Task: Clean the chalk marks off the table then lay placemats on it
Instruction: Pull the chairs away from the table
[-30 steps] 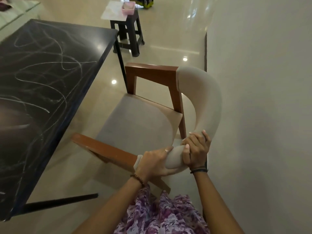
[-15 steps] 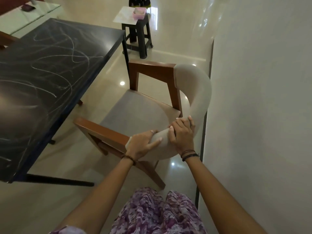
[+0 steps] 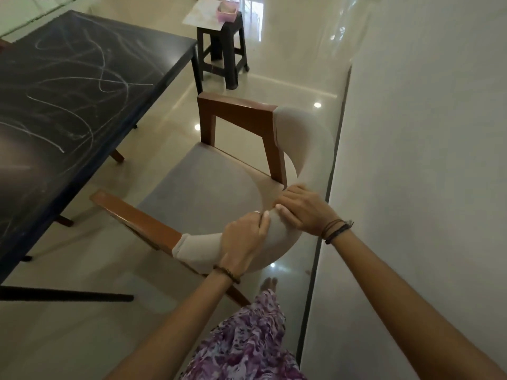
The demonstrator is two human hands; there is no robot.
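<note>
Both hands grip chair's padded curved backrest.

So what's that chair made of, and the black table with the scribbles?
The chair looks like reddish-brown wood with a smooth finish on its arms and legs; its seat and curved back seem covered in soft, matte beige-grey cloth. Both hands grip that padded back. The table has a dark, slightly glossy top, maybe stone or laminate, streaked with white chalk; its thin black legs look like metal.
</note>
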